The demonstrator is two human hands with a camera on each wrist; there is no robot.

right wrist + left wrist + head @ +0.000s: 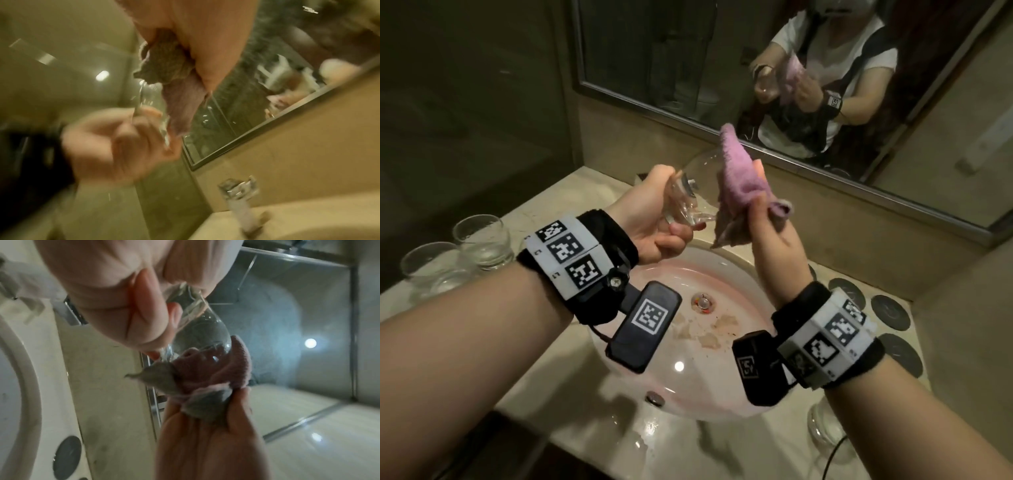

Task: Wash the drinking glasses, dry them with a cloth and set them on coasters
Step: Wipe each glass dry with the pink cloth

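Note:
My left hand (654, 219) grips a clear drinking glass (690, 195) by its base, tilted over the sink with its mouth toward the right. My right hand (763, 219) holds a pink cloth (736, 171) bunched against the glass's mouth. In the left wrist view the cloth (216, 373) is pushed into the glass (201, 326). In the blurred right wrist view the cloth (180, 104) hangs beside the glass (148, 104). Two more glasses (482, 240) stand on the counter at the left, and another glass (825, 425) at the lower right. Dark round coasters (890, 311) lie on the right counter.
A round white sink (722, 394) with a metal drain (702, 303) lies below my hands. A faucet (240, 191) sits behind the basin. The wall mirror (688, 51) stands close behind, reflecting the person. The marble counter (671, 455) runs along the front edge.

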